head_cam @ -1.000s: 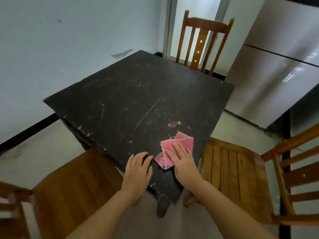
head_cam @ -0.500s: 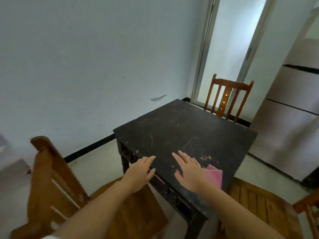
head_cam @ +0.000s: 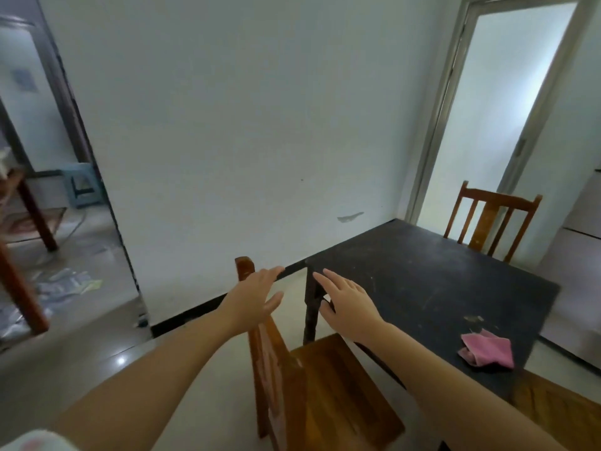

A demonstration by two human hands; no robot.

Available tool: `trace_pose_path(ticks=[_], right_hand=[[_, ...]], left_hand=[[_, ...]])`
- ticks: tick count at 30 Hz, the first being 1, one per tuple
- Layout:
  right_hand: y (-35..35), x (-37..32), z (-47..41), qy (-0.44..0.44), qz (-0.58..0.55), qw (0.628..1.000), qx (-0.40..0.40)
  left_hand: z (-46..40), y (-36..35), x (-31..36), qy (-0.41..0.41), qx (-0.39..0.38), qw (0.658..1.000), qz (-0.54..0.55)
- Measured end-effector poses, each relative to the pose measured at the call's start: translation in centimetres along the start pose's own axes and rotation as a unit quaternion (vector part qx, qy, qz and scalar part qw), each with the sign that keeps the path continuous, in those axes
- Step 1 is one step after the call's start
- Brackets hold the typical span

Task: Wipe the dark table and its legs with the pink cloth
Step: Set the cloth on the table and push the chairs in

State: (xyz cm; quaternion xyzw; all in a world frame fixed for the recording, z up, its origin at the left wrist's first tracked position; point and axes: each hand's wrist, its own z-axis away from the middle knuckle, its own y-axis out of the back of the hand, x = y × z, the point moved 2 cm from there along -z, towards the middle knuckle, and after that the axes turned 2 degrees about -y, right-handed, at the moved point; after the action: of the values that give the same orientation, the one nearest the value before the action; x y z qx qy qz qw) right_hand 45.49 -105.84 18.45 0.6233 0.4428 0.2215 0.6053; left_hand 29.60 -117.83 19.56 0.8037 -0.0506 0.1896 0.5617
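Observation:
The dark square table (head_cam: 422,281) stands at the right, scratched and worn. The pink cloth (head_cam: 487,351) lies crumpled on its near right corner, with no hand on it. My right hand (head_cam: 349,304) hovers with fingers straight over the table's left corner and the top of one dark leg (head_cam: 311,307). My left hand (head_cam: 257,297) is stretched out with spread fingers beside the back post of the near wooden chair (head_cam: 312,379). Both hands hold nothing.
A second wooden chair (head_cam: 491,219) stands behind the table by a bright doorway. Part of a third chair seat (head_cam: 553,408) shows at the lower right. At the left an opening leads to a room with a blue stool (head_cam: 81,185) and litter on the floor.
My right hand has let go of the pink cloth and moved left to the table's corner. The view has swung left and up; my left hand now reaches toward the near chair's back.

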Motion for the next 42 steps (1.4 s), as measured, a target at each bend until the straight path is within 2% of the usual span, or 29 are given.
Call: trace_pose_path(ticks=[6,13,21,23,28,31,34,37,42], right_hand=[[-1.9,-2.7,-3.3,-0.013,-0.010,1.000,-0.002],[-4.9,-3.0,-8.0,-0.049,-0.034,0.998,0.003],[-6.8,-5.0,-9.7,-0.129,-0.029,0.990,-0.040],[-7.2,-6.0,-9.4,-0.169,-0.043,0.983,-0.052],[-10.2,-9.0,-7.6,-0.320,-0.109,0.938,-0.080],[-13.3,-10.1,-6.0,-0.373,-0.031,0.923,-0.088],[-14.1,-10.7,-4.4,-0.417,0.057,0.907,-0.031],[-13.7,-11.0,-4.1,-0.434,0.094,0.896,-0.013],[-13.6,-10.3,-4.1,-0.402,0.123,0.907,-0.032]], left_hand=[[-0.1,-0.1,-3.7,-0.014,-0.044,0.999,-0.014],[-3.1,-0.4,-9.6,-0.025,-0.047,0.999,-0.001],[-7.3,-2.0,-15.0,-0.095,-0.132,0.986,-0.029],[-8.6,-3.0,-15.9,-0.150,-0.169,0.972,-0.069],[-9.8,-5.3,-17.5,-0.310,-0.270,0.900,-0.146],[-10.3,-6.8,-18.2,-0.346,-0.268,0.892,-0.113],[-11.1,-7.4,-17.6,-0.374,-0.261,0.885,-0.094],[-11.5,-7.7,-17.0,-0.416,-0.264,0.865,-0.097],[-12.1,-8.6,-16.9,-0.462,-0.250,0.847,-0.084]])
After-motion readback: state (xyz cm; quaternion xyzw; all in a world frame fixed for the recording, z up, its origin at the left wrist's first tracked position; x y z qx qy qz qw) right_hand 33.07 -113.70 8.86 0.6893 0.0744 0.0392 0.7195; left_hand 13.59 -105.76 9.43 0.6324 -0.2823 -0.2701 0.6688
